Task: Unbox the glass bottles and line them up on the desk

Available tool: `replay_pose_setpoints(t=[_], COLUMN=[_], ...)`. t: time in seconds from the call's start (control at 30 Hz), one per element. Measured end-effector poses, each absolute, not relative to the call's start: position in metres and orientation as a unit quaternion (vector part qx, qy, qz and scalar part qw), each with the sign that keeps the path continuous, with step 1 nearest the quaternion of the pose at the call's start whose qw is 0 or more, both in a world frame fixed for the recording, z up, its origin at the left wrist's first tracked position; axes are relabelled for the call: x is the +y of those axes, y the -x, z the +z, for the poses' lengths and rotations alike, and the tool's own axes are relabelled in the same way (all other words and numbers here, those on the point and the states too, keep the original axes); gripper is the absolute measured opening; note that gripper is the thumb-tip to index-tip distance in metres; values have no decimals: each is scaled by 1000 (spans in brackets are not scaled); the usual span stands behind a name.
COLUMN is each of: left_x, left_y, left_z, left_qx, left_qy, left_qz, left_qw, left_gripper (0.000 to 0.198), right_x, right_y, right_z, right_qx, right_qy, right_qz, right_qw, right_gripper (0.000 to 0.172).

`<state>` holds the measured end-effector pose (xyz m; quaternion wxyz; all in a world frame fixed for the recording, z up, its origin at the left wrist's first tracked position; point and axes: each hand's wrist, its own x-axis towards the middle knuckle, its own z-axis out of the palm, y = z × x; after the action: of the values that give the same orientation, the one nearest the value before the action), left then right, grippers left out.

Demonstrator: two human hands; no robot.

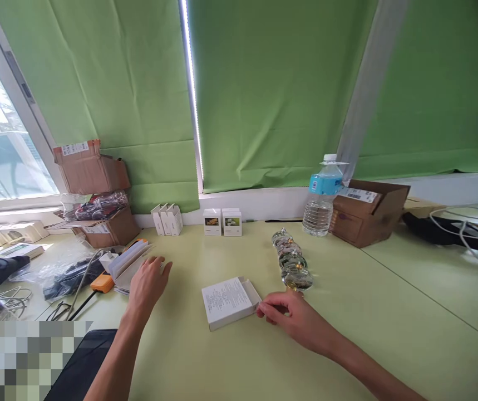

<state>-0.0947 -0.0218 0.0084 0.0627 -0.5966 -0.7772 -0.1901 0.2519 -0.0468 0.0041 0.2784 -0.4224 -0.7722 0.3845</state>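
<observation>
White box, print unreadable; right hand narrowed at its end, grip unclear; left hand spread.

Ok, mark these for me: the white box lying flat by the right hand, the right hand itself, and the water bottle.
White box (226,301): head view, on its printed top face.
Right hand (291,316): head view, on the back of it.
Water bottle (324,186): head view, on its blue label.

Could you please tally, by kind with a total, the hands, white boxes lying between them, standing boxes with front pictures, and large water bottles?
Left hand and right hand: 2
White box lying between hands: 1
Standing boxes with front pictures: 2
Large water bottle: 1
Total: 6
</observation>
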Motion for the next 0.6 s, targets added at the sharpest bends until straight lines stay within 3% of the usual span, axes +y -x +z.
replay_pose_setpoints(t=[0.13,0.33,0.6], left_x=[-24,-37,-49], left_y=[61,16,-18], left_z=[4,-14,-12], left_qx=[-684,-563,-526], left_qy=[697,771,794], left_qz=[-216,-212,-245], left_qw=[3,-211,-181], left_gripper=[49,80,74], right_x=[-47,-44,-48], right_y=[-252,-253,-253], right_z=[3,-2,-3], right_qx=[-764,-695,-627], right_qy=[414,395,402], right_qz=[403,503,602], right_qw=[288,327,290], right_gripper=[41,36,48])
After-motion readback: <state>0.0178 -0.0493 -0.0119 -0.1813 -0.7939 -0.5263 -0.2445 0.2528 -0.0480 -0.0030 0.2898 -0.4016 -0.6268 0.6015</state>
